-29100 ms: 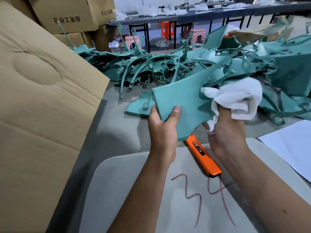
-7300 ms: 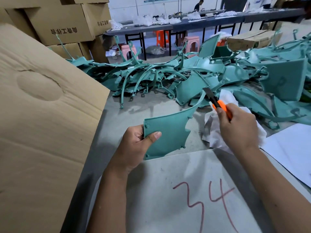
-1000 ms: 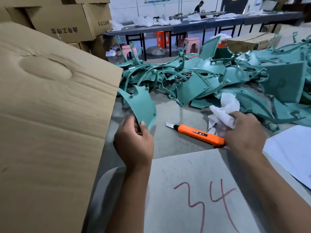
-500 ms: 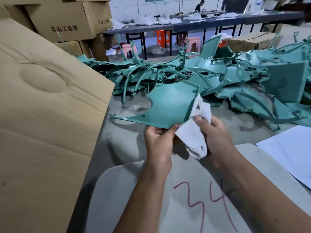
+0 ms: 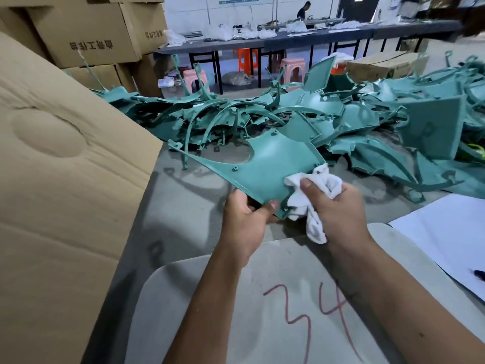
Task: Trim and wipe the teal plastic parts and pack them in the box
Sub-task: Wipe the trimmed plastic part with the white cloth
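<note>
Left hand [image 5: 242, 224]: fingers curled under the near corner of a teal panel [image 5: 265, 164], thumb laid flat on its top face near the edge. A firm pinch; only the thumb and the backs of the knuckles show, the fingertips are hidden beneath the plastic.

Right hand [image 5: 338, 211]: fingers bunched round a white cloth [image 5: 315, 195], thumb pressing the cloth down onto the panel's right edge. Loose cloth hangs out below the palm. How tightly the lower fingers close cannot be told, the cloth covers them.

Panel: held above the grey table [image 5: 183, 206], roughly flat, tilted slightly up away from the person. Curved cut-out along its far side; a thin arm of plastic runs off to the left and ends in a small tab.

Behind it: a heap of teal parts [image 5: 354, 122] spread across the table, curved strips and flat shells tangled together, reaching to the right edge of view.

Left: a large cardboard flap [image 5: 65, 179] of the box, standing beside the table, with a round dent pressed in it.

Near edge: a pale board [image 5: 236, 311] with "34" in red. White paper sheet [image 5: 446, 232] at right. Stacked cartons [image 5: 86, 30] at far left; long benches and stools further off.
</note>
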`<state>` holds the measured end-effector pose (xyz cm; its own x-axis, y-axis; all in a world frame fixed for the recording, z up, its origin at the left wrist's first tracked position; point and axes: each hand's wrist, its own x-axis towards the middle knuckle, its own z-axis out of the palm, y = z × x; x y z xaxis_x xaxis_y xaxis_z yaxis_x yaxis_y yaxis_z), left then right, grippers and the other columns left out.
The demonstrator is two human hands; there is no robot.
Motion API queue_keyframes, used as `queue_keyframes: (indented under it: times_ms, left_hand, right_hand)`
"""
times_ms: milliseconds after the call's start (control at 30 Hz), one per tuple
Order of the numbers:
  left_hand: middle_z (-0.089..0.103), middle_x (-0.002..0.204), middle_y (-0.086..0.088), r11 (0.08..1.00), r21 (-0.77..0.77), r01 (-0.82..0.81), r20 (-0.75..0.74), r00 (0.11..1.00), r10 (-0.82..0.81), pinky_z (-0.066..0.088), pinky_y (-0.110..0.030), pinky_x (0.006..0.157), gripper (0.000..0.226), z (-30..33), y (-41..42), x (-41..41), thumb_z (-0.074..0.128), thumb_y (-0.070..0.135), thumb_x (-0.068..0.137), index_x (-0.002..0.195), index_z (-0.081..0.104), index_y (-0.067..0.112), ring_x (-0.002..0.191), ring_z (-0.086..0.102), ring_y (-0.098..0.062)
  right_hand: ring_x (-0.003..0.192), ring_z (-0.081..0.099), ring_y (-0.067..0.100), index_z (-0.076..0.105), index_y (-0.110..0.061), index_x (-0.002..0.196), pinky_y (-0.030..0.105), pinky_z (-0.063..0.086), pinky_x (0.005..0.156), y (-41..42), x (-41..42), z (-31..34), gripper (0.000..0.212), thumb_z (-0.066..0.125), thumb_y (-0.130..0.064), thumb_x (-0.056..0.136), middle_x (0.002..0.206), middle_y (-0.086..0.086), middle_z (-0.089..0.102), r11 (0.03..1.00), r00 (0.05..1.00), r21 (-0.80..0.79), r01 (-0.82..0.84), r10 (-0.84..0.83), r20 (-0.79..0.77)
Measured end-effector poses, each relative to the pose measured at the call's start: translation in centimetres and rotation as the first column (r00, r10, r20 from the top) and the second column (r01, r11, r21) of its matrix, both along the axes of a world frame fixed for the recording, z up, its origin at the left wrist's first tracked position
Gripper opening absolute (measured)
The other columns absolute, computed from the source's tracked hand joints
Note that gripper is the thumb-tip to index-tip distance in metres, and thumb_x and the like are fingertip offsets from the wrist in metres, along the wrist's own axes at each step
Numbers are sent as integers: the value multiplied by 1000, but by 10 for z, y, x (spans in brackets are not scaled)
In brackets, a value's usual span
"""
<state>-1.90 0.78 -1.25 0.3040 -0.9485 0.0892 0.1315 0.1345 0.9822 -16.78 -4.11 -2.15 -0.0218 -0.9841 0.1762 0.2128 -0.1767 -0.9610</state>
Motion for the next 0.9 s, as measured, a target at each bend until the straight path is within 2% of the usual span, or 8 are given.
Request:
queue_keyframes:
  times_ms: [100,267,333,467,600,733,767,900]
  left_hand:
    - [79,95,7,998,15,67,96,993,-68,60,-26,65,36,-2,2,0,67,-11,90,100,67,23,85,75,-11]
    - [78,106,0,997,-72,2,139,990,8,63,-43,79,32,-4,1,-6,73,-1,83,106,70,21,99,75,-20]
    - [79,104,0,988,-121,-97,132,985,113,62,-48,84,31,-4,2,-8,75,5,80,108,71,17,98,75,-20]
    - [79,94,9,939,-215,-267,114,949,295,60,-30,79,25,-5,-2,-6,78,1,84,103,71,16,89,75,-9]
    - [79,100,0,926,-234,-297,34,949,313,61,-42,83,28,-1,-5,-12,80,13,82,107,71,9,95,76,-18]
    - [78,103,-2,950,-224,-218,56,970,236,61,-47,87,26,3,-8,-16,79,15,84,108,72,10,97,75,-20]
    - [78,105,-2,954,-221,-202,60,974,220,61,-46,89,27,4,-8,-15,77,14,84,110,71,9,100,75,-19]
    - [78,106,-2,976,-177,-124,68,988,137,62,-45,87,28,3,-8,-13,76,10,86,114,71,9,100,75,-20]
  right_hand:
    - [76,72,39,76,-6,96,50,58,71,-8,-10,1,11,74,-17,96,87,25,75,995,983,83,64,-76,164]
    - [70,66,18,72,-7,90,35,52,66,-7,-8,-1,24,74,-31,95,81,9,74,964,964,-4,264,-264,26]
    - [67,69,20,74,-10,93,33,52,61,4,3,-1,18,73,-27,97,81,10,76,992,992,20,127,-127,1]
    - [78,76,12,74,-15,96,26,56,67,26,24,-2,6,71,-20,98,85,1,79,999,992,-13,-43,41,-119]
    - [108,74,25,64,-19,128,40,60,88,37,39,4,22,53,-24,109,115,7,77,964,960,11,-266,264,93]
    - [50,65,26,65,-17,93,27,49,50,31,32,3,19,58,-28,107,61,13,68,993,995,-67,-102,101,-18]
    - [49,64,22,66,-22,85,26,48,48,30,30,3,21,62,-29,105,59,10,67,995,997,-67,-67,65,-31]
    - [78,75,38,73,-17,89,57,62,73,25,25,5,19,72,-36,91,85,18,76,997,997,67,-25,20,69]
